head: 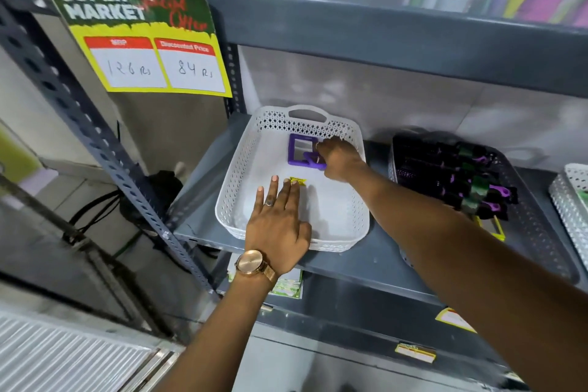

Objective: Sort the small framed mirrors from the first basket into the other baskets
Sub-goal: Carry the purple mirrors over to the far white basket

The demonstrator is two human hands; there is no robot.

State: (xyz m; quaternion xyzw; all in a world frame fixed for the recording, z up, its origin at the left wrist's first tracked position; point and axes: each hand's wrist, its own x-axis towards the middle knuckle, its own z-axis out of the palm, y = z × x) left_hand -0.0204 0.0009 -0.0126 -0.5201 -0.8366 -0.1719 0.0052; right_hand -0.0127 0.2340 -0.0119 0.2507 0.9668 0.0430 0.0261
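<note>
Right hand at purple mirror, basket's one o'clock corner; grip unclear. Left hand flat, fingers wide, six o'clock rim.

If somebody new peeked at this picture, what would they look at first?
Probably the big yellow and green supermarket price sign hanging at the top left of the grey metal shelf. Next, the two bare arms reaching into the white plastic lattice basket: the right hand touches a small purple framed mirror at the back, while the left hand lies flat near a small yellow-framed piece.
</note>
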